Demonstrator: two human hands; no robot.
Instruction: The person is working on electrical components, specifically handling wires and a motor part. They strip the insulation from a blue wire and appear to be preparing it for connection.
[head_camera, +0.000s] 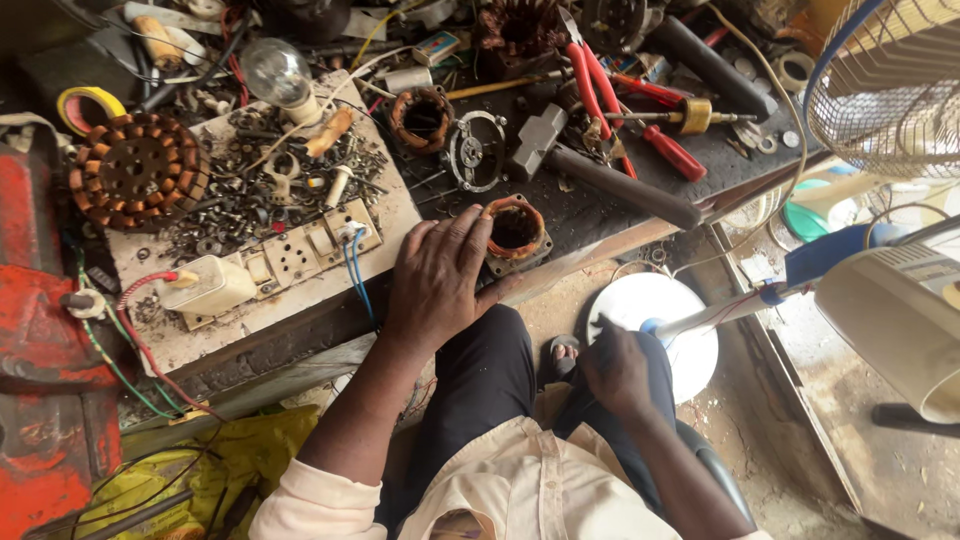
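While the left hand (440, 275) lies flat with fingers spread beside the small wound stator (516, 233) at the bench (600, 215) edge, touching it but not gripping, the right hand (615, 370) rests loosely curled on the knee, holding nothing. The stator seems still unworked; the hammer (600, 170) and red pliers (600, 85) lie untouched.
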